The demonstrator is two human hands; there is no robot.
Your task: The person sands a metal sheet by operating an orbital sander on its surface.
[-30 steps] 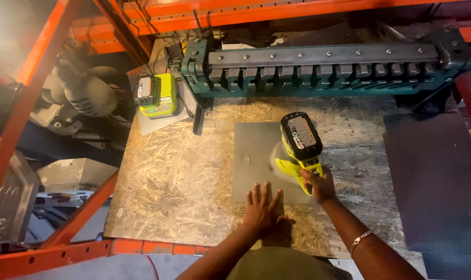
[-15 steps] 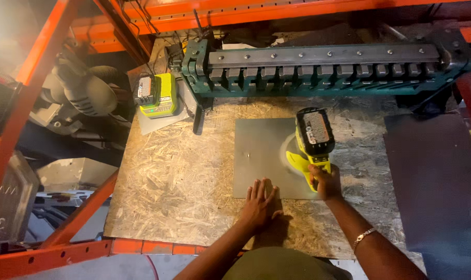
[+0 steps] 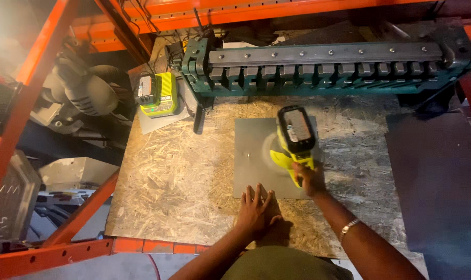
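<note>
Far left of the fingers, a grey shop vacuum (image 3: pixel 82 91) is lying beneath the orange rack frame (image 3: pixel 64 31). A lime-green battery charger (image 3: pixel 156 94) is sitting at the back left of the chipboard surface (image 3: pixel 173 181), well apart from both hands.

The left hand (image 3: pixel 256 210) is pressing flat on the near edge of the grey metal sheet (image 3: pixel 253 150), fingers spread and extended forward, gripping nothing, wrist low and forearm coming up from the bottom of the frame.

Just right of it, the right hand (image 3: pixel 307 179) is closing its fingers around the handle of the lime-green cordless sander (image 3: pixel 293 137), whose blurred pad is bearing on the sheet ahead of the fingers. The right forearm is angling in from the lower right, a bracelet (image 3: pixel 348 227) at the wrist.

Judgement: the pad should be kept flat with light, even pressure, and the bracing hand kept clear of it.

Beyond the fingers, a green bending brake (image 3: pixel 323 65) is spanning the back edge. To the right, a dark panel (image 3: pixel 435 176) is lying.
</note>
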